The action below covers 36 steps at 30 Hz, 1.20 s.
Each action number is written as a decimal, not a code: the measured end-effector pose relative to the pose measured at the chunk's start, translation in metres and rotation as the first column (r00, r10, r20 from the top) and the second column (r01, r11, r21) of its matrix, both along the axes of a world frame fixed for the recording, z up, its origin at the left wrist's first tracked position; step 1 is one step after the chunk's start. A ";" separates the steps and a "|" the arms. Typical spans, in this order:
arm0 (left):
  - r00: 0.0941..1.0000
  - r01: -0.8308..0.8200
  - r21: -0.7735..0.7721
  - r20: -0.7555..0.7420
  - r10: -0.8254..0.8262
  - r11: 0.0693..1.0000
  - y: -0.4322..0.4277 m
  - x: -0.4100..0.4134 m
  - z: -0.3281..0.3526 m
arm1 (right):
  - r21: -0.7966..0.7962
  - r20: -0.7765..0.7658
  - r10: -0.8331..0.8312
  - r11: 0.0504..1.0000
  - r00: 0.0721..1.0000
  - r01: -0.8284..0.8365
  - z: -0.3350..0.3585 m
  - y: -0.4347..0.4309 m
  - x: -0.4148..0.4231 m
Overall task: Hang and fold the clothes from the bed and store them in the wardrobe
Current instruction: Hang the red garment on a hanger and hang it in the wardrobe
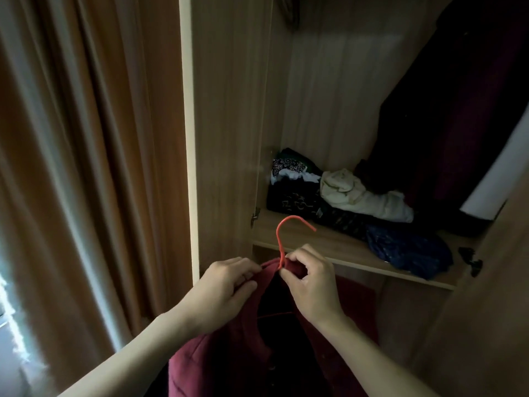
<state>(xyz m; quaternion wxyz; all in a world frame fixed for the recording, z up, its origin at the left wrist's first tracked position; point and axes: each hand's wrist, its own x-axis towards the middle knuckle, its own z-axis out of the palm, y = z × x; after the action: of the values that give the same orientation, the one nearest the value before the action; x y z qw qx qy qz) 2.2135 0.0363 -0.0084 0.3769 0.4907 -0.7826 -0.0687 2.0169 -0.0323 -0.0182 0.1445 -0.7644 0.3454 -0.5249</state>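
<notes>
At the bottom centre, a dark maroon garment [229, 353] sat on a red hanger [279, 242], the hook upright above the collar. The left hand [226, 290] gripped the collar's left side. The right hand [312, 285] pinched fabric at the hook's base. Beyond, a wardrobe shelf [329, 245] carried crumpled clothes [294, 193], with bare wood along its front left. Dark hanging clothes [458, 110] filled the upper right.

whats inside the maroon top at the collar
A red hanger: its hook rises above the maroon top, a thin bar shows in the neck opening. Fabric covers its shoulders.
</notes>
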 end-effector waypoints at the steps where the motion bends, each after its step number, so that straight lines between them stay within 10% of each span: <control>1: 1.000 -0.024 -0.044 0.005 0.024 0.999 -0.003 -0.005 0.000 | 0.001 0.009 0.002 1.000 1.000 -0.002 0.004 -0.001 -0.002; 21: 0.988 -0.138 -0.546 -0.138 0.073 0.827 -0.044 -0.088 0.090 | -0.214 -0.129 -0.105 0.974 0.986 0.076 0.118 -0.005 -0.105; 36: 0.983 -0.021 -0.358 -0.178 -0.046 0.933 -0.034 -0.105 0.122 | -0.411 -0.045 -0.431 0.831 0.901 0.376 0.134 0.011 -0.112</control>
<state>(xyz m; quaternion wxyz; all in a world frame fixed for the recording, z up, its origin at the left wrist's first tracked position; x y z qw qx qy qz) 2.1085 0.0023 0.1138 0.5300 0.4003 -0.7470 0.0281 1.9050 -0.0218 0.1162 -0.1496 -0.7211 0.3960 -0.5485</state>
